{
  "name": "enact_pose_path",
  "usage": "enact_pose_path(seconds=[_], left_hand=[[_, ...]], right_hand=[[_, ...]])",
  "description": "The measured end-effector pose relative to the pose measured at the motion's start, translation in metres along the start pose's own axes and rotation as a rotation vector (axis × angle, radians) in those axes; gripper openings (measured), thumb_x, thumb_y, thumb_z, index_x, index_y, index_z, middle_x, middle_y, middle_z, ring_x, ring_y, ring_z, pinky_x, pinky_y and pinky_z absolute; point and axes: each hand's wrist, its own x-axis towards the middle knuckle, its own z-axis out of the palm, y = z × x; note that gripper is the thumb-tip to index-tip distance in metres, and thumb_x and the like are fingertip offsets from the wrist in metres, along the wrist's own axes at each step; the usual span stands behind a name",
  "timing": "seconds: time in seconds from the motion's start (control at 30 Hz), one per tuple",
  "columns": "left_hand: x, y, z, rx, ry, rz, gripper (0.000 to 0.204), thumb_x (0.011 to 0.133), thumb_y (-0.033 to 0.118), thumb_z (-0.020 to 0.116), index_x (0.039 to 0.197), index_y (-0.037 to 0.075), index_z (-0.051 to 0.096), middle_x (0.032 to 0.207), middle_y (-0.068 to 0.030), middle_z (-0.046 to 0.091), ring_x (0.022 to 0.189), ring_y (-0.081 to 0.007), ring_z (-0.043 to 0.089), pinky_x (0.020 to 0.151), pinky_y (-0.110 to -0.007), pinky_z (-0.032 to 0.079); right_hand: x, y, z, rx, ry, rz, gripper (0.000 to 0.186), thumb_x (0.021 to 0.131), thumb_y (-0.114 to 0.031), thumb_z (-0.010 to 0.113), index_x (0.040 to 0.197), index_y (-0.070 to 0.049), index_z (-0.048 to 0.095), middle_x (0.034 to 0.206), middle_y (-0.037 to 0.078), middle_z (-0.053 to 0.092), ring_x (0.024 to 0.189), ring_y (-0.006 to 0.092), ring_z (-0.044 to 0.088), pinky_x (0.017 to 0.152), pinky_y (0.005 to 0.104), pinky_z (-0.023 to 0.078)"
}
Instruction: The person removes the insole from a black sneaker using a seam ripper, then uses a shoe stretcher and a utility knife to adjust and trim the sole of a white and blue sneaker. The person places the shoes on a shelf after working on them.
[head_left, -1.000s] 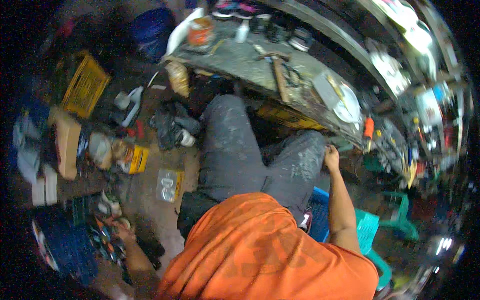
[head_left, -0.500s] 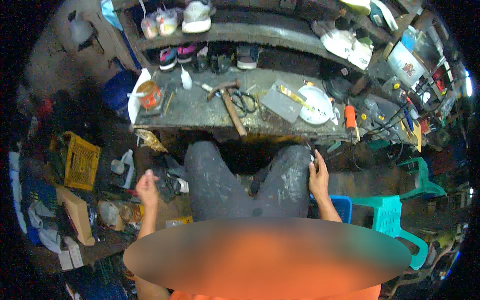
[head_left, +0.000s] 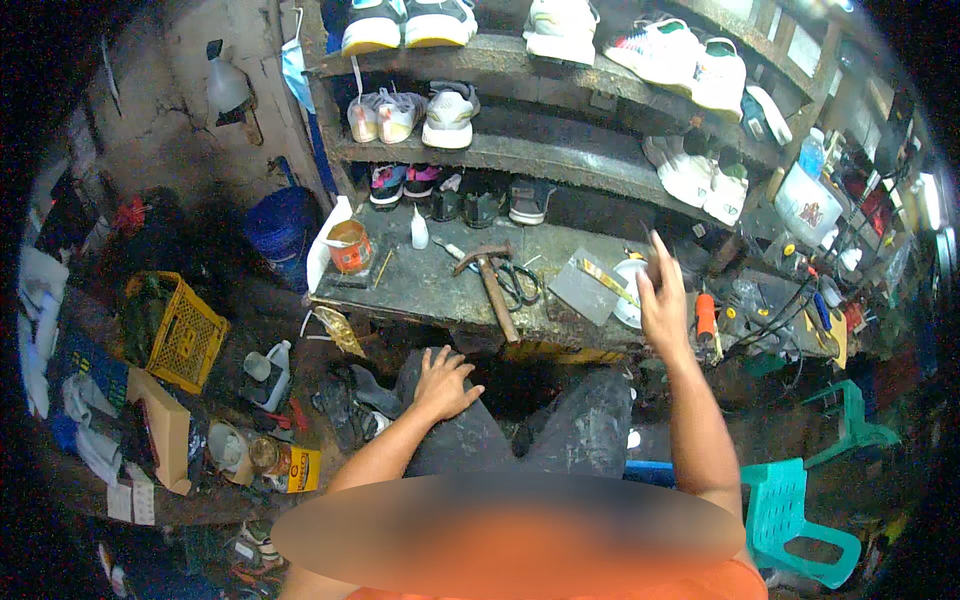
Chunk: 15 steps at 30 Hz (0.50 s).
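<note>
My left hand point(head_left: 445, 385) lies on my left thigh point(head_left: 475, 430), its fingers spread with nothing in them. Raised over the right part of the workbench point(head_left: 450, 305), my right hand point(head_left: 664, 300) has its fingers stretched up and its thumb apart. It covers part of a white bowl point(head_left: 627, 312); whether it touches the bowl I cannot tell. Left of the bowl is a flat grey sheet point(head_left: 585, 292) with a yellow strip point(head_left: 605, 281) across it. A wooden-handled hammer point(head_left: 496, 297) lies mid-bench beside black loop handles point(head_left: 520, 284). An orange-handled tool point(head_left: 706, 317) is right of my right hand.
Shoes point(head_left: 450, 117) fill the shelves behind the bench. A white squeeze bottle point(head_left: 419, 230) and an orange tub point(head_left: 350, 252) stand at the bench's left. A yellow crate point(head_left: 190, 335) and a jug point(head_left: 270, 375) are on the left; a green plastic chair point(head_left: 785, 515) is on the right.
My right hand has risen from beside my right knee to over the bench. My left hand has come from the left side onto my thigh. The view has tilted up, showing more shelves.
</note>
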Motion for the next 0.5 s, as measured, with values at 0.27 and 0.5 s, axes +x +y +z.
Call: enact_pose_path(seconds=[0.27, 0.5], left_hand=[[-0.002, -0.017, 0.011, -0.157, 0.125, -0.04, 0.048, 0.091, 0.047, 0.064, 0.118, 0.009, 0.074, 0.136, -0.009, 0.064, 0.144, -0.0322, 0.041, 0.123, -0.054, 0.017], [0.001, -0.022, 0.017, -0.225, 0.175, -0.053, 0.042, 0.088, 0.044, 0.069, 0.112, 0.009, 0.075, 0.128, -0.0084, 0.069, 0.139, -0.0327, 0.047, 0.122, -0.054, 0.021]], right_hand=[[0.207, 0.044, 0.08, -0.433, -0.085, 0.085, 0.054, 0.097, -0.037, 0.062, 0.145, -0.014, 0.051, 0.132, 0.019, 0.062, 0.125, 0.0413, 0.056, 0.103, 0.0556, 0.045], [0.24, 0.042, 0.11, -0.704, -0.364, 0.348, 0.064, 0.101, -0.061, 0.044, 0.15, -0.019, 0.048, 0.157, 0.012, 0.043, 0.144, 0.0381, 0.04, 0.114, 0.0676, 0.027]])
